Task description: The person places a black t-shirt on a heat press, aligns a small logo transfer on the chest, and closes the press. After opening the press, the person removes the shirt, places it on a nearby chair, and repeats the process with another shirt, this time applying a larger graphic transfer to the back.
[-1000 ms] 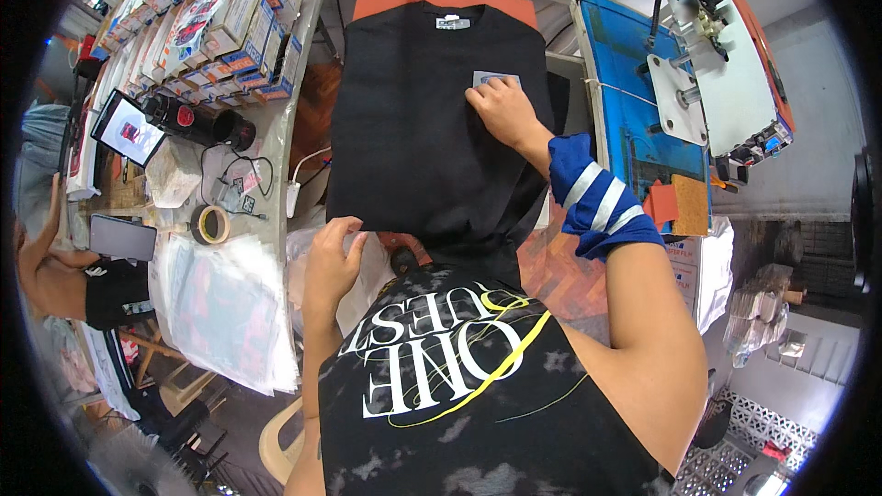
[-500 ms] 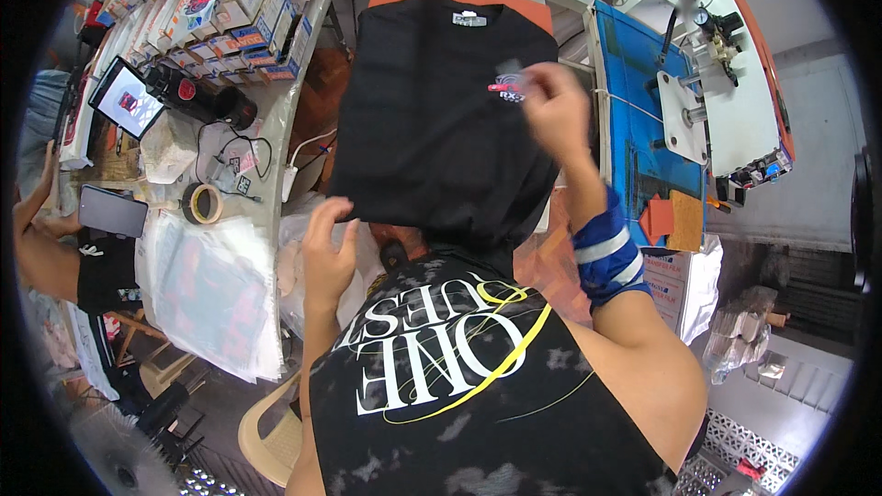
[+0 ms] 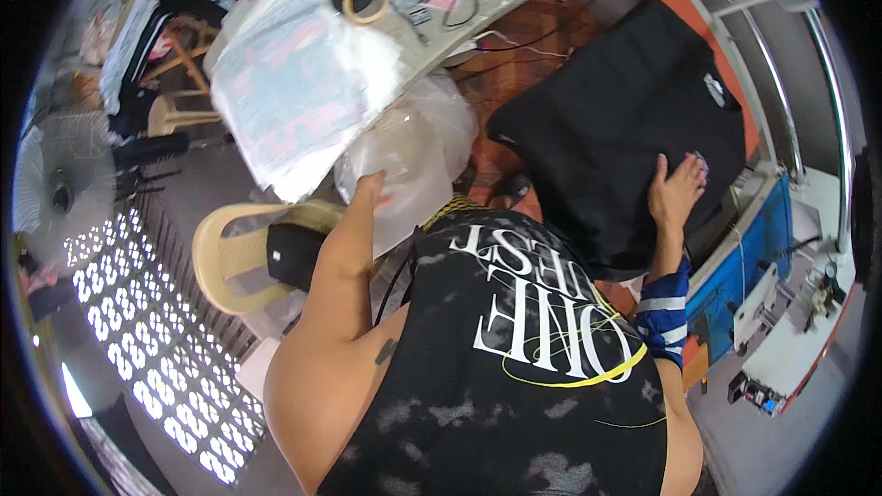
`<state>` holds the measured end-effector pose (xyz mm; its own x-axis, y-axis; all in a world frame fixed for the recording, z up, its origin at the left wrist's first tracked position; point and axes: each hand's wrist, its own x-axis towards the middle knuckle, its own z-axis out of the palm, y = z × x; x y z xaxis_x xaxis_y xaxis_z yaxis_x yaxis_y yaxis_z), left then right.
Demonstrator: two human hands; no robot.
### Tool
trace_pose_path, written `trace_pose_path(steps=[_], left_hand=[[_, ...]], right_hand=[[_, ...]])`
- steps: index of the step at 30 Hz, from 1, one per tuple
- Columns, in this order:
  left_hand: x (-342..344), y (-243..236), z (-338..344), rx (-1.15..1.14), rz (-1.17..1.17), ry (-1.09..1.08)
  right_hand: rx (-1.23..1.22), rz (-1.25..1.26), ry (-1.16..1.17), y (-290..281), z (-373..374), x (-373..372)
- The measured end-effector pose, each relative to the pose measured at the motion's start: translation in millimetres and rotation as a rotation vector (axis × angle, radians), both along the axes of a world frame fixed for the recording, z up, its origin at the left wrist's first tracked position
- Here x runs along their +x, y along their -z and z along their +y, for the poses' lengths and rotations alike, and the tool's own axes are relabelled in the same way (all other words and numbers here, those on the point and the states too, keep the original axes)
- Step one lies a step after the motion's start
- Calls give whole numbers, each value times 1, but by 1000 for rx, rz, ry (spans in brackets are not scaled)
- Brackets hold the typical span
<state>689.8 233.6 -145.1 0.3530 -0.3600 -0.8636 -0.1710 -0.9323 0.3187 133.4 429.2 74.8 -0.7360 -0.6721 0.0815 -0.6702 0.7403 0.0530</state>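
A black T-shirt [image 3: 606, 119] lies on the orange-topped platen [image 3: 684, 14] at the right. My right hand [image 3: 678, 188] rests flat on the shirt with its fingers spread, covering most of the small chest print. My left arm reaches out to the left, and my left hand [image 3: 371, 188] is over a clear plastic bag [image 3: 418, 138] beside the table. A small clear piece of film [image 3: 395, 165] shows just beyond the left hand. The left fingers are blurred and partly lost against the plastic, so any hold on the film does not show.
A table [image 3: 450, 41] at the upper left bears plastic-covered printed sheets [image 3: 303, 83] and a tape roll [image 3: 365, 2]. A beige plastic chair [image 3: 216, 257] stands at my left. Behind the shirt on the right is the press with its blue plate [image 3: 717, 289] and metal rails [image 3: 818, 83].
The view has swung left. My right hand has gone from pinching at the chest print to lying flat on the shirt. My left hand has left the shirt's edge for the plastic bag.
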Motion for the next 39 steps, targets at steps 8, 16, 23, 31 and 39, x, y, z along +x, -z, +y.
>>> trace_pose_path(steps=[8, 16, 23, 31, 39], left_hand=[[-255, -110, -107, -1206, 18, 937], [-568, -168, -208, -475, 651, 811], [-545, -239, -155, -1780, 461, 954], [-394, -408, -38, -1831, 1247, 1392], [-365, -378, 5, -1364, 1807, 2095]], right_hand=[[-274, -53, 9, -7, 17, 7], [-817, -457, -5, -55, 26, 65], [-1046, -919, 321, -62, 20, 64], [-1143, -1321, 58, -250, -36, 85], [-210, -1152, -1148, -408, 8, 223]])
